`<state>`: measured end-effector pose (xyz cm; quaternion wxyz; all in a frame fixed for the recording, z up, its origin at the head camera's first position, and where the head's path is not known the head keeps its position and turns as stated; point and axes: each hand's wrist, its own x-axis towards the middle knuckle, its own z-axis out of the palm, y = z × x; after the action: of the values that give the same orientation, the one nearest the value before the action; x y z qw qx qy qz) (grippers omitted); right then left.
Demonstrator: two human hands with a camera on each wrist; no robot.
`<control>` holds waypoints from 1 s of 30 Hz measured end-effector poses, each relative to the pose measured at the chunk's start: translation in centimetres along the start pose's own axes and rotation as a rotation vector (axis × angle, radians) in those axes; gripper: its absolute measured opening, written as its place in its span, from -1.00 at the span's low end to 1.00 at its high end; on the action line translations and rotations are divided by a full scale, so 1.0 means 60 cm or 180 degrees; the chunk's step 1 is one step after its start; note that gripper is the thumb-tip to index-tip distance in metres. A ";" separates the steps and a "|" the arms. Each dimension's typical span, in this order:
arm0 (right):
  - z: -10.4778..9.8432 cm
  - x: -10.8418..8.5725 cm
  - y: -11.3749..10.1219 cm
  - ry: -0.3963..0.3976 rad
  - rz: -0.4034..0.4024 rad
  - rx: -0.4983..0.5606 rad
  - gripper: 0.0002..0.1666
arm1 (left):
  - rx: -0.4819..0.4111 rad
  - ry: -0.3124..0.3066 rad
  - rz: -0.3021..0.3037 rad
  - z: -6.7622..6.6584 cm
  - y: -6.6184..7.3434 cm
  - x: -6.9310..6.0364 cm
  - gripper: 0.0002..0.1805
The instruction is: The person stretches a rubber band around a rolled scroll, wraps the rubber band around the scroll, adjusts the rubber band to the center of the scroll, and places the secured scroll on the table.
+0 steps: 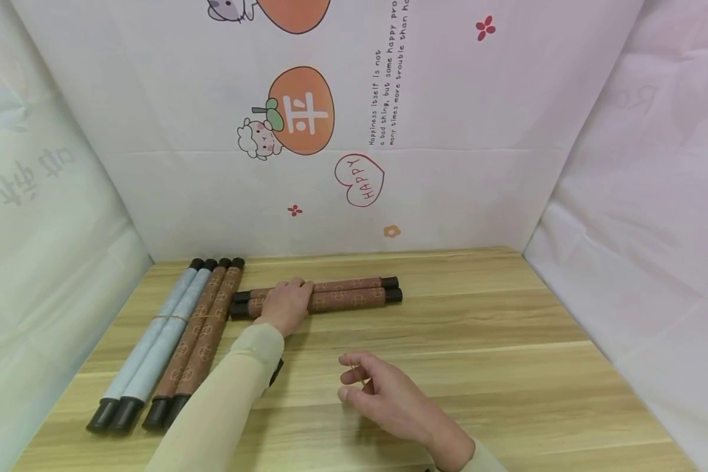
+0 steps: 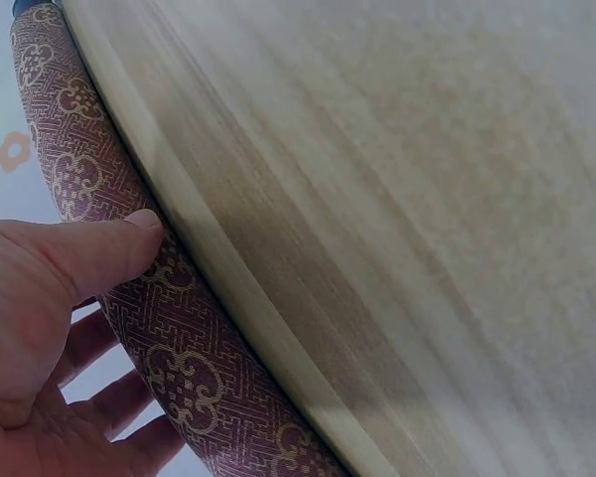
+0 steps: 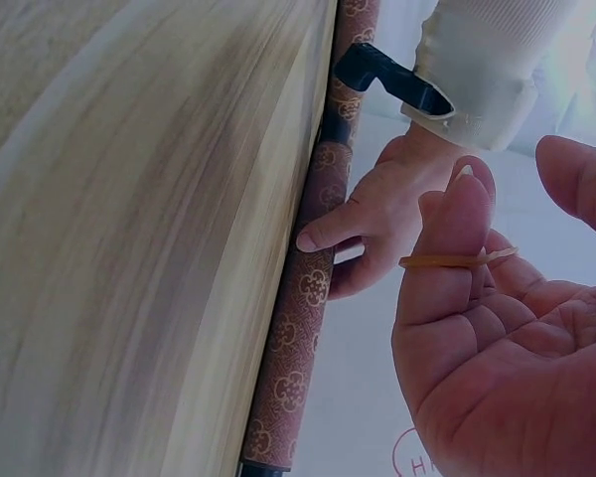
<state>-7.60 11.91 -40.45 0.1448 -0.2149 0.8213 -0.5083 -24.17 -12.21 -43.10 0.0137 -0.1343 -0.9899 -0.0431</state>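
Two brown patterned scrolls (image 1: 351, 299) with black end knobs lie side by side, nearly crosswise, on the table. Near their left end, my left hand (image 1: 286, 305) grips them from above. In the left wrist view its thumb (image 2: 119, 248) presses one side of a scroll (image 2: 184, 383), with fingers curled round the other side. My right hand (image 1: 389, 396) hovers nearer to me, apart from the scrolls, fingers loosely bent. A thin yellowish rubber band (image 3: 442, 261) is looped around its fingers in the right wrist view, with the thumb away from them.
To the left, two pale blue scrolls (image 1: 153, 334) and two brown scrolls (image 1: 203, 337) lie together, with a thin band (image 1: 174, 317) across their middle. My left forearm partly covers their near ends. White printed cloth (image 1: 448, 164) walls the wooden table (image 1: 507, 341) at back and sides.
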 end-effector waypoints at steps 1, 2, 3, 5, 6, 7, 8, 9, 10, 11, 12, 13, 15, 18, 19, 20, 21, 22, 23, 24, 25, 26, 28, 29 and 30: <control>0.000 0.000 0.000 0.0000 -0.0001 -0.0001 -0.42 | 0.0006 0.0000 0.0005 0.000 0.000 0.000 -0.36; 0.000 0.000 0.000 0.0000 -0.0002 -0.0002 -0.42 | 0.0018 0.0003 0.0011 0.000 0.000 0.000 -0.36; 0.000 0.000 0.000 0.0000 -0.0003 -0.0005 -0.41 | 0.0029 -0.0002 0.0013 0.000 0.000 -0.001 -0.36; 0.000 0.000 0.000 -0.0001 -0.0003 -0.0001 -0.41 | 0.0039 -0.0017 0.0015 0.000 0.000 -0.002 -0.36; 0.000 -0.001 0.000 0.0000 -0.0002 0.0005 -0.41 | 0.0034 -0.0026 0.0015 -0.001 0.000 -0.002 -0.37; 0.000 -0.001 0.000 -0.0003 0.0002 0.0014 -0.41 | 0.0028 -0.0038 0.0011 -0.002 0.000 -0.003 -0.37; 0.000 -0.001 0.000 -0.0005 0.0003 0.0019 -0.41 | 0.0017 -0.0049 0.0006 -0.003 0.001 -0.004 -0.37; -0.001 -0.002 0.000 -0.0006 0.0004 0.0020 -0.41 | 0.0003 -0.0064 0.0002 -0.004 0.002 -0.005 -0.38; -0.001 -0.002 0.000 -0.0008 0.0007 0.0024 -0.41 | 0.0001 -0.0076 0.0004 -0.005 0.002 -0.006 -0.38; -0.001 -0.002 0.000 -0.0009 0.0010 0.0022 -0.41 | -0.0004 -0.0081 0.0008 -0.005 0.002 -0.008 -0.38; -0.001 -0.002 -0.001 -0.0012 0.0012 0.0020 -0.41 | -0.0002 -0.0090 0.0018 -0.006 0.003 -0.009 -0.39; -0.001 -0.002 -0.001 -0.0017 0.0013 0.0013 -0.41 | 0.0007 -0.0094 0.0029 -0.006 0.004 -0.011 -0.40; -0.001 -0.001 -0.002 -0.0019 0.0015 -0.0008 -0.41 | 0.0029 -0.0093 0.0059 -0.007 0.005 -0.013 -0.42; -0.001 0.000 -0.003 -0.0021 0.0015 -0.0042 -0.41 | 0.0042 -0.0083 0.0096 -0.010 0.006 -0.017 -0.43; 0.000 0.000 -0.003 -0.0020 0.0014 -0.0053 -0.41 | 0.0042 -0.0081 0.0105 -0.011 0.007 -0.019 -0.43; 0.000 0.000 -0.003 -0.0015 0.0015 -0.0060 -0.41 | 0.0039 -0.0085 0.0112 -0.012 0.007 -0.020 -0.43; 0.000 0.000 -0.003 -0.0011 0.0014 -0.0064 -0.41 | 0.0040 -0.0089 0.0124 -0.013 0.008 -0.022 -0.44; 0.000 0.000 -0.003 -0.0008 0.0013 -0.0065 -0.41 | 0.0039 -0.0089 0.0137 -0.014 0.008 -0.023 -0.44; 0.000 -0.001 -0.004 -0.0008 0.0013 -0.0062 -0.41 | 0.0041 -0.0094 0.0151 -0.015 0.008 -0.024 -0.44; 0.001 -0.001 -0.004 -0.0007 0.0015 -0.0061 -0.41 | 0.0041 -0.0100 0.0161 -0.016 0.009 -0.025 -0.44; 0.001 -0.001 -0.004 -0.0006 0.0013 -0.0059 -0.41 | 0.0041 -0.0114 0.0173 -0.016 0.009 -0.026 -0.44; 0.001 -0.001 -0.004 -0.0006 0.0014 -0.0055 -0.41 | 0.0045 -0.0122 0.0186 -0.017 0.009 -0.027 -0.44; 0.001 -0.001 -0.005 -0.0011 0.0020 -0.0048 -0.41 | 0.0035 -0.0142 0.0206 -0.018 0.009 -0.028 -0.43; 0.001 -0.001 -0.005 -0.0013 0.0019 -0.0048 -0.41 | 0.0023 -0.0155 0.0213 -0.018 0.009 -0.029 -0.42; 0.001 -0.001 -0.005 -0.0015 0.0018 -0.0049 -0.40 | 0.0014 -0.0165 0.0220 -0.019 0.009 -0.030 -0.41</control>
<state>-7.48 11.77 -40.20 0.1464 -0.2148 0.8254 -0.5011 -22.28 -12.26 -42.01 -0.0102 -0.1694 -0.9848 -0.0370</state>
